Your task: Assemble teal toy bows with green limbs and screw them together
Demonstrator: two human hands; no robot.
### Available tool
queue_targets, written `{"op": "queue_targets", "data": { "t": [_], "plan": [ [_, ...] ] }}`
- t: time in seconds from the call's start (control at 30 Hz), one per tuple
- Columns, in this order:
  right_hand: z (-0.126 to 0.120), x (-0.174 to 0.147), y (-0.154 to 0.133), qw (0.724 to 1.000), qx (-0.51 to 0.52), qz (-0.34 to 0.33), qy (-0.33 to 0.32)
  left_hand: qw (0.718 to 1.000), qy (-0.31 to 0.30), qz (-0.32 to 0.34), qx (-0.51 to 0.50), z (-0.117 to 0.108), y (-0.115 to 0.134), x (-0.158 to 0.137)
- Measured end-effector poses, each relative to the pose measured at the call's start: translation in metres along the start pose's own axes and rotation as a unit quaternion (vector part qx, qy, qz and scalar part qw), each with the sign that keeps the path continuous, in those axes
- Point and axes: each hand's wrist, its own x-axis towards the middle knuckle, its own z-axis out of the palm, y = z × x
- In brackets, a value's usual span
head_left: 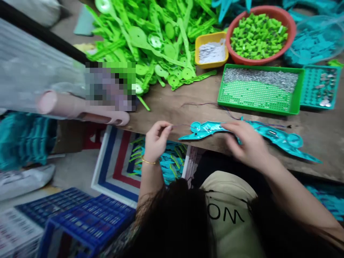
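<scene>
My left hand (156, 143) is closed, with thumb and forefinger pinching the end of a thin dark wire (180, 125). The wire runs right, over a long teal plastic shell (208, 128) lying at the front edge of the table. My right hand (248, 143) bends over the shell's middle, fingers across its far side and thumb on the near side. That hand is slightly blurred and covers part of the shell and the wire beneath it. More thin wires lie along the shell's right half and behind it.
Behind the shell stand a green tray (258, 111) of small metal pieces, a teal tray (317, 105), a yellow dish (211, 65) and a red bowl (229, 46). Bright green plastic parts (150, 46) are heaped at the back. A pink cylindrical object (67, 105) sits left; blue crates (88, 218) stand below.
</scene>
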Motion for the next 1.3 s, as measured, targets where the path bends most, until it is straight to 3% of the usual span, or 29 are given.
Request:
{"op": "queue_targets", "data": {
  "t": [0.1, 0.2, 0.27, 0.33, 0.43, 0.53, 0.73, 0.8, 0.93, 1.0, 1.17, 1.3],
  "plan": [
    [0.057, 0.046, -0.040, 0.992, 0.097, -0.023, -0.076, 0.996, -0.027, 0.086, 0.020, -0.005, 0.030, -0.004],
    [0.083, 0.064, -0.050, 0.969, 0.214, 0.066, -0.108, 0.990, -0.050, 0.128, 0.014, -0.006, 0.043, 0.007],
    [0.081, 0.061, -0.039, 0.952, 0.259, 0.145, -0.070, 0.989, -0.071, 0.131, 0.012, -0.001, 0.035, 0.030],
    [0.071, 0.052, -0.019, 0.956, 0.225, 0.189, -0.014, 0.985, -0.087, 0.135, 0.066, 0.011, 0.018, 0.064],
    [0.060, 0.034, 0.009, 0.978, 0.119, 0.170, -0.016, 0.956, -0.088, 0.147, 0.239, 0.034, -0.008, 0.120],
    [0.058, 0.015, 0.024, 0.985, 0.067, 0.141, -0.072, 0.936, -0.073, 0.159, 0.306, 0.047, -0.018, 0.163],
    [0.050, -0.018, 0.036, 0.991, -0.019, 0.111, -0.076, 0.918, 0.028, 0.154, 0.365, 0.024, 0.003, 0.215],
    [0.044, -0.024, 0.040, 0.991, -0.036, 0.100, -0.075, 0.914, 0.018, 0.144, 0.378, 0.013, 0.010, 0.227],
    [0.039, -0.028, 0.043, 0.992, -0.058, 0.092, -0.071, 0.895, -0.164, 0.168, 0.381, 0.015, 0.008, 0.224],
    [0.040, -0.028, 0.043, 0.991, -0.066, 0.094, -0.074, 0.875, -0.209, 0.186, 0.396, 0.025, 0.001, 0.212],
    [0.042, -0.028, 0.041, 0.990, -0.070, 0.098, -0.072, 0.868, -0.192, 0.180, 0.421, 0.041, -0.019, 0.186],
    [0.043, -0.028, 0.040, 0.990, -0.076, 0.093, -0.071, 0.871, -0.144, 0.160, 0.442, 0.025, -0.025, 0.189]
  ]
}}
